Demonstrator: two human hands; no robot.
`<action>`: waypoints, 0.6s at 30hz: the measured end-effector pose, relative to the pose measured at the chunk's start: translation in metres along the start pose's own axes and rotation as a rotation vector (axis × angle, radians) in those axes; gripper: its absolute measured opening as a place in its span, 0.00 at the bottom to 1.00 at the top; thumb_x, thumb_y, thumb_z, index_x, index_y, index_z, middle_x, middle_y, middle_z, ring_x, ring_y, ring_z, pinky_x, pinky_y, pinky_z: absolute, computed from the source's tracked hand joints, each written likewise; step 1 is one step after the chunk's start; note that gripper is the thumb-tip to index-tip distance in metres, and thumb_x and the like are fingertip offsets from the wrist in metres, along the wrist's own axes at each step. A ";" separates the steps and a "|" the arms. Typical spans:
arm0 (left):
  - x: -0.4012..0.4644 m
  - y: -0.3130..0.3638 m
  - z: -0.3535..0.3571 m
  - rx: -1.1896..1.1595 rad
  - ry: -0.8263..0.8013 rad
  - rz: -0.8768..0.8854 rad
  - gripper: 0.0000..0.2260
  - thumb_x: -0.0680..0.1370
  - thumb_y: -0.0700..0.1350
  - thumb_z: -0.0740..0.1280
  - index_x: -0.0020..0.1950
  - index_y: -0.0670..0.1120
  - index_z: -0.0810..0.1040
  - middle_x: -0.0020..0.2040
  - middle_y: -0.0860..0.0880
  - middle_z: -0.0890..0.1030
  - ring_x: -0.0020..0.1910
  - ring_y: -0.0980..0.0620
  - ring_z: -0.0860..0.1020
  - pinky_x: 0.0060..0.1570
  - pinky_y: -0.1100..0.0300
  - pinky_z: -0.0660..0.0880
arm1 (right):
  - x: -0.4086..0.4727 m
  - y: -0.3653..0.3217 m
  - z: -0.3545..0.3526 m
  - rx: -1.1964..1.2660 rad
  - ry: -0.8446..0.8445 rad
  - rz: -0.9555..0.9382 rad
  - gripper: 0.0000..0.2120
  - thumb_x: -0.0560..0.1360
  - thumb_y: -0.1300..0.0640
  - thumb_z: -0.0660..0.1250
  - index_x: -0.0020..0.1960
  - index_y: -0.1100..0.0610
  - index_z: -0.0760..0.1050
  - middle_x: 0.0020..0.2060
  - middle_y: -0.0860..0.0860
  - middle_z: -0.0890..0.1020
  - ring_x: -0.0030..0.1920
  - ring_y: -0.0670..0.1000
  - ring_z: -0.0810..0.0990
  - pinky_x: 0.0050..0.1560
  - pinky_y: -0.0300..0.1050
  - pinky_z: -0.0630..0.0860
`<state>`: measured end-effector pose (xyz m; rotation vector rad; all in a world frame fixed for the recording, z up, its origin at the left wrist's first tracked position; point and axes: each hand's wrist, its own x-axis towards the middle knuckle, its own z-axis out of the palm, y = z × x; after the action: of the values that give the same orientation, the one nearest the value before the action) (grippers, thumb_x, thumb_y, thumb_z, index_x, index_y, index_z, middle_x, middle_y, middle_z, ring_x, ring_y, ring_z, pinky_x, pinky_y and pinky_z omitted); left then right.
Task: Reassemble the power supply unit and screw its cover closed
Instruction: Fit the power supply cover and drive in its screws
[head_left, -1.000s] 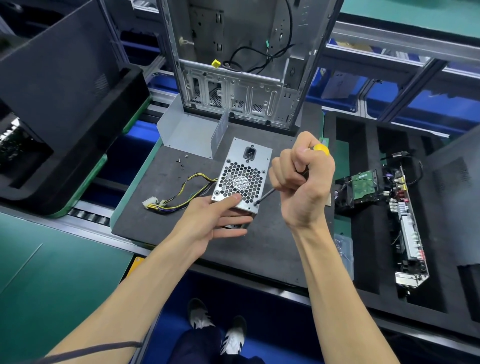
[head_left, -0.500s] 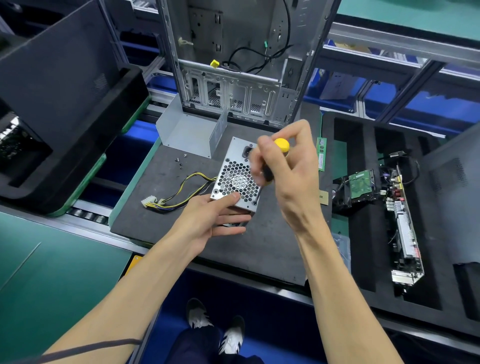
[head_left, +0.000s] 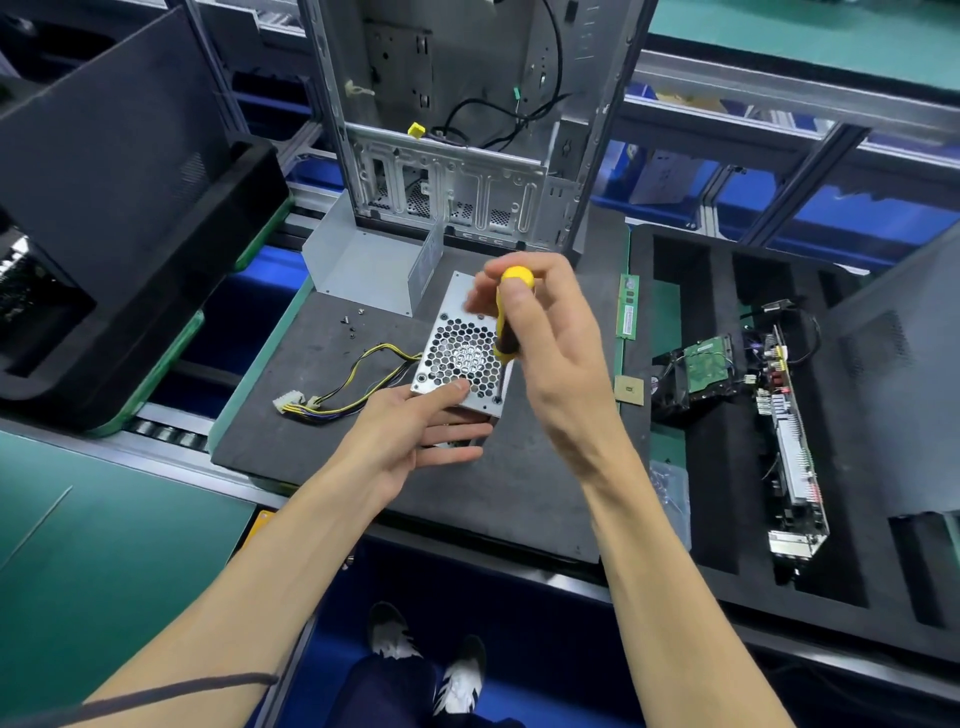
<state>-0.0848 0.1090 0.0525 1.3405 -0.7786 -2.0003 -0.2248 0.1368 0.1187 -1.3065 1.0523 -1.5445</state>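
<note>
Head view: power supply unit (head_left: 465, 349) on grey mat (head_left: 291, 395), steadied by left hand (head_left: 415, 431), fingers straight. Right hand (head_left: 550, 353) clamped on yellow screwdriver (head_left: 508, 317), upright over its near corner. Loose screws (head_left: 352, 321), cable bundle (head_left: 343, 387) left; open case (head_left: 457, 156) behind.

Two hands (head_left: 415, 431), one screwdriver (head_left: 506, 317), one power supply (head_left: 460, 353), three loose screws (head_left: 350, 323).
</note>
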 end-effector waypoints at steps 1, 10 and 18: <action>-0.001 0.000 0.000 0.007 -0.004 0.004 0.13 0.78 0.42 0.72 0.59 0.35 0.80 0.50 0.36 0.86 0.48 0.40 0.86 0.37 0.53 0.83 | 0.000 0.001 0.001 0.006 -0.009 0.005 0.03 0.83 0.60 0.59 0.55 0.57 0.69 0.39 0.48 0.78 0.38 0.48 0.76 0.42 0.35 0.71; 0.000 -0.002 0.000 -0.016 0.030 0.007 0.17 0.78 0.42 0.73 0.62 0.33 0.78 0.50 0.35 0.86 0.47 0.40 0.87 0.35 0.54 0.83 | -0.001 0.010 -0.005 -0.018 0.142 -0.061 0.03 0.83 0.61 0.62 0.50 0.57 0.69 0.34 0.49 0.78 0.34 0.51 0.76 0.37 0.44 0.75; -0.001 -0.001 0.001 -0.005 0.030 -0.001 0.14 0.78 0.42 0.73 0.59 0.36 0.79 0.49 0.36 0.86 0.48 0.40 0.87 0.36 0.53 0.83 | 0.000 0.012 -0.003 0.045 0.079 0.033 0.12 0.83 0.50 0.54 0.49 0.55 0.72 0.35 0.46 0.70 0.37 0.49 0.66 0.41 0.43 0.65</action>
<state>-0.0860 0.1110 0.0527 1.3645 -0.7590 -1.9774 -0.2269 0.1334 0.1069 -1.2007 1.0769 -1.5971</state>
